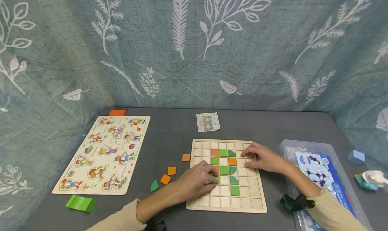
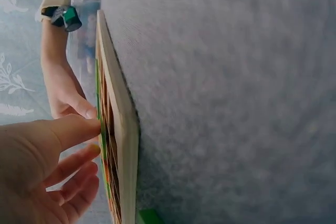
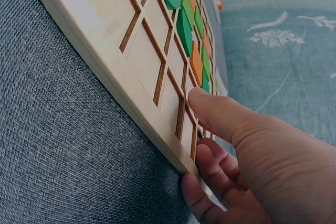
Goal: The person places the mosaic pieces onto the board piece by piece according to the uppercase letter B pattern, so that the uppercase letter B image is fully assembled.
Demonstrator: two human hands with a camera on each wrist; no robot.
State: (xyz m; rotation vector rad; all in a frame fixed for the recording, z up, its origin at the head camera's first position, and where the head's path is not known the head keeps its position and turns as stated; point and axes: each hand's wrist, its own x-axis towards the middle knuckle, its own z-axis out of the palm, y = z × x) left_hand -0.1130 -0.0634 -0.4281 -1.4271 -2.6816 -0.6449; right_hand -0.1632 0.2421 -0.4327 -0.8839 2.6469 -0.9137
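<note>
The wooden grid board is lying flat on the gray surface, near ctr., w/ green & orange pcs filling some cells. L hand is bending over its left side, thumb & index set narrow at a green sq. tile; can't tell if they're pinching or just touching it. R hand is resting at the far right edge, fingers loosely bent, gap btwn them & thumb, gripping no tile. Tile's prob. weighing next to nothing & feeling stiff, maybe slick on top; seated pcs are seemingly standing a bit proud of the dividers, so opp. side edges are offering the best hold. Board's prob. rigid, light enough to be sliding if bumped; take it by the rim. Loose orange sq. tiles & a green quarter-circle are lying left of it, w/ edges easy to reach.
</note>
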